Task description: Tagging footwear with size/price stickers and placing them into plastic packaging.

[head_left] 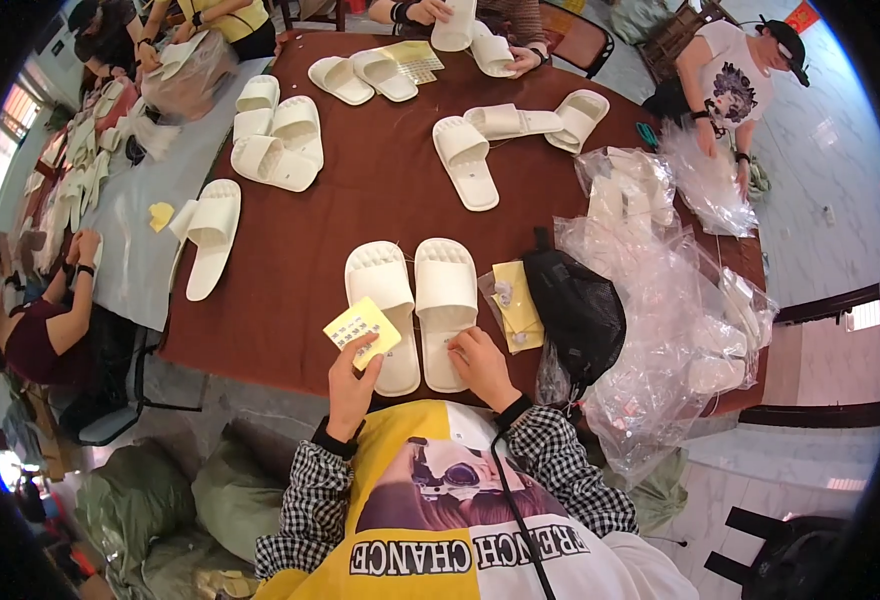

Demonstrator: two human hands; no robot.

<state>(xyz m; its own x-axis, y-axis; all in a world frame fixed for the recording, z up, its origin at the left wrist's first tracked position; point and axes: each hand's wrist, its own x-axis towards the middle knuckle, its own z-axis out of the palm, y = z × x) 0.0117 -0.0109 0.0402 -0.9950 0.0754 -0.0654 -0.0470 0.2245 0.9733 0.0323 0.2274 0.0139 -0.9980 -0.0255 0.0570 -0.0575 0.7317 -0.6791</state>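
Note:
A pair of white slippers lies side by side on the brown-covered table right before me, the left slipper [378,275] and the right slipper [447,290], toes pointing away. My left hand [350,388] grips a small yellow sticker sheet [356,322], which overlaps the left slipper's insole. On the insole of the right slipper rest the bent fingertips of my right hand [484,366]. The fingers are drawn together; whatever lies under or between them is too small to make out.
More white slippers [215,225] lie left and far on the brown tablecloth [360,180]. To my right are a black mesh bag [575,310], yellow sheets [517,305] and clear plastic bags [630,330] holding slippers. Co-workers stand or sit around, one at far right [735,85].

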